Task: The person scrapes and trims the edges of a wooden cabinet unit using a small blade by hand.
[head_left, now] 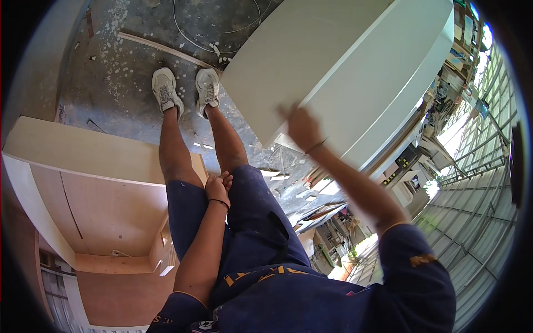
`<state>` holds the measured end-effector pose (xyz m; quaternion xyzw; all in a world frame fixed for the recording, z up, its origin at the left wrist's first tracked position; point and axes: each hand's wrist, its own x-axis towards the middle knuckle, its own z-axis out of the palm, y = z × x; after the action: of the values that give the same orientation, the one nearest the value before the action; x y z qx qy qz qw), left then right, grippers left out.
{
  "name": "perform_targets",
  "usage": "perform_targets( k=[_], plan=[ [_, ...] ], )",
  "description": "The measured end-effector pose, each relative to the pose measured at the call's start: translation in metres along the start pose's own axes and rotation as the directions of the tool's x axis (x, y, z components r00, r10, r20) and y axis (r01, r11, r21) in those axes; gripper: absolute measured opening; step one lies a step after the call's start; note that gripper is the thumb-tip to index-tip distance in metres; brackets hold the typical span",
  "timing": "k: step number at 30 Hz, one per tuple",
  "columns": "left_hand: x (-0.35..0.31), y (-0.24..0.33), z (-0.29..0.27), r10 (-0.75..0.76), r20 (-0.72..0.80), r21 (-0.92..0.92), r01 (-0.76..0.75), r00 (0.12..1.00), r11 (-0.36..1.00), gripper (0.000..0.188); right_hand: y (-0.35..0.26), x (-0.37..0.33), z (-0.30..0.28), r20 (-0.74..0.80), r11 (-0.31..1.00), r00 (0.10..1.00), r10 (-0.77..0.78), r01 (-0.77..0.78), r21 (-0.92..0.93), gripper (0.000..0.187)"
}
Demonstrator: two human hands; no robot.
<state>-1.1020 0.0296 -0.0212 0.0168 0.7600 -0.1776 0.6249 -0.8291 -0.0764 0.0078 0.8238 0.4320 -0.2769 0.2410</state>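
Note:
My left hand (219, 187) is between my knees, against the leg of my dark blue shorts (191, 213). Its fingers are curled in; whether anything is inside them is hidden. My right hand (302, 129) is raised at the near edge of a large pale panelled piece (355, 94), like a cabinet or board unit, on the right. Motion blurs its fingers, so I cannot tell whether it touches the edge or holds anything.
An open wooden cabinet frame (105, 205) stands at the left, close to my leg. A wood strip (166, 49) and a thin white cable (191, 41) lie on the paint-spotted floor (130, 105) past my shoes (165, 91). Offcuts and clutter (333, 236) lie to the right.

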Motion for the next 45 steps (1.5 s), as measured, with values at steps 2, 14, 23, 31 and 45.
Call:
perform_targets(
  k=[2, 14, 23, 31, 45],
  plan=[
    [0.003, -0.006, -0.005, -0.061, 0.012, -0.046, 0.061, 0.998, 0.997, 0.055, -0.071, -0.039, -0.005, 0.308, 0.948, 0.944, -0.119, 0.016, 0.317, 0.047],
    [0.007, -0.008, -0.001, -0.029, 0.038, -0.048, 0.031, 0.999, 0.998, 0.057, 0.195, 0.107, -0.089, -0.062, 0.940, 0.976, 0.207, -0.216, -0.264, 0.045],
    [-0.013, -0.007, 0.043, 0.592, 0.375, 0.563, -0.682, 0.714, 0.466, 0.045, -0.044, 0.009, -0.062, 0.475, 0.964, 0.862, -0.179, 0.056, 0.261, 0.040],
    [-0.039, 0.002, 0.155, 0.432, 0.820, 0.499, -0.838, 0.375, -0.220, 0.064, 0.294, 0.181, -0.144, 0.025, 0.916, 0.918, 0.396, -0.393, -0.085, 0.045],
    [-0.060, 0.019, 0.239, 0.610, 0.774, 0.343, -0.922, 0.169, -0.179, 0.044, 0.147, 0.116, -0.113, 0.425, 0.987, 0.893, -0.147, 0.103, 0.124, 0.047]
  ],
)
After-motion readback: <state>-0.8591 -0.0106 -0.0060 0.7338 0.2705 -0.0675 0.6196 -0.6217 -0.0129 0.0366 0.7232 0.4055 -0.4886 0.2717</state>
